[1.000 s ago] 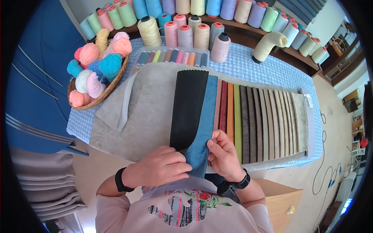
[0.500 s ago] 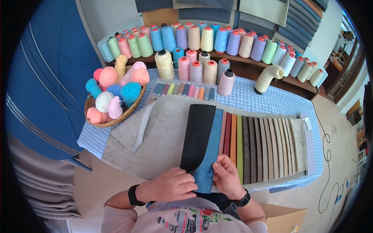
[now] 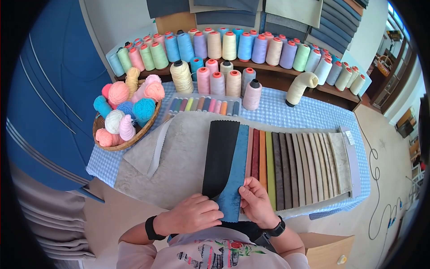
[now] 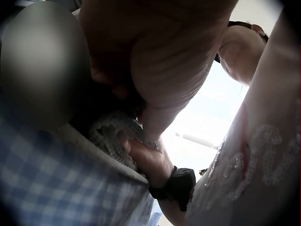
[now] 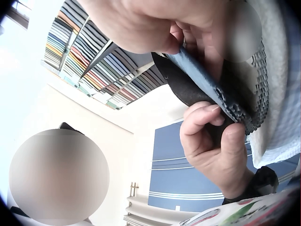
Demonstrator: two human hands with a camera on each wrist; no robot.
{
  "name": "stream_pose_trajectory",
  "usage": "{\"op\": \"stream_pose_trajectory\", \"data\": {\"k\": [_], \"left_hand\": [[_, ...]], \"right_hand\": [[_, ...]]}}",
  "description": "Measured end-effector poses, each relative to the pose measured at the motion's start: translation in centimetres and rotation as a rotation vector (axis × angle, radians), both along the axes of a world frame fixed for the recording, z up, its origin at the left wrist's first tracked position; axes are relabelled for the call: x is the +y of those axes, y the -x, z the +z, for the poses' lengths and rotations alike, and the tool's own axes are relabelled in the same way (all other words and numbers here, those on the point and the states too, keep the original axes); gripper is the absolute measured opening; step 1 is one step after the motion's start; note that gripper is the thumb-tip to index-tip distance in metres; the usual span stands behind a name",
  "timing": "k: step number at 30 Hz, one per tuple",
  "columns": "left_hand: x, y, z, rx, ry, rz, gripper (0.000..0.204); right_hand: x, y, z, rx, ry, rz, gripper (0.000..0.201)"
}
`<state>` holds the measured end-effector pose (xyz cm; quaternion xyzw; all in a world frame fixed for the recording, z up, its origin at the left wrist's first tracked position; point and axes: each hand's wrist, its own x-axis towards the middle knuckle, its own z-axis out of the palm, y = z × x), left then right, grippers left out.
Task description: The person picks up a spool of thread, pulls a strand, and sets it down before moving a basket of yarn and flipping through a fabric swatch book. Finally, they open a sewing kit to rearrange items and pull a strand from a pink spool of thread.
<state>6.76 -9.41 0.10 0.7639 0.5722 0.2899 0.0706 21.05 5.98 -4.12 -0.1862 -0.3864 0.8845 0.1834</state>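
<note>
In the head view a fabric sample book lies spread on the table, its blue swatch (image 3: 234, 193) uppermost beside a black swatch side (image 3: 221, 152). My left hand (image 3: 193, 216) has its fingers curled at the lower corner of the black piece, which bends up there. My right hand (image 3: 259, 204) pinches the right edge of the blue swatch between thumb and finger. Seen from the right wrist, the left hand (image 5: 214, 146) holds the zigzag-cut lower edges, while the right hand (image 5: 155, 23) is above the blue cloth. The left wrist view is dark around the fabric.
Right of the blue swatch run several coloured swatches (image 3: 309, 168). A large grey fabric piece (image 3: 152, 179) lies leftward. Behind stand a yarn basket (image 3: 145, 131), a box of small thread spools (image 3: 206, 104) and rows of thread cones (image 3: 215, 47). The table's front edge is near the body.
The head view has tilted up, so the table sits lower in it and more of the back wall shows. Both hands keep the same hold on the swatches.
</note>
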Motion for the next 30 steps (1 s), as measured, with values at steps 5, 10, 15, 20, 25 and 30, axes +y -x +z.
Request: {"op": "stream_pose_trajectory", "data": {"k": [5,10,15,20,25,30], "left_hand": [[0.1,0.0,0.2,0.009,0.003,-0.006,0.021],[-0.2,-0.1,-0.2,0.066,-0.035,-0.001,0.019],[-0.3,0.0,-0.1,0.19,-0.111,-0.041,0.014],[-0.5,0.1,-0.9,0.344,-0.241,-0.064,0.015],[-0.7,0.2,-0.6,0.363,-0.286,-0.059,0.016],[-0.7,0.0,-0.9,0.364,-0.264,-0.051,0.017]], "right_hand": [[0.1,0.0,0.0,-0.003,-0.013,-0.006,0.005],[0.1,0.0,-0.2,0.046,0.032,0.005,0.003],[-0.1,0.0,0.3,0.005,0.003,0.005,0.004],[0.1,0.0,-0.4,0.059,0.06,0.009,0.005],[0.0,0.1,-0.2,0.031,0.045,-0.002,0.005],[-0.1,0.1,0.0,-0.004,0.02,-0.032,0.005]]}}
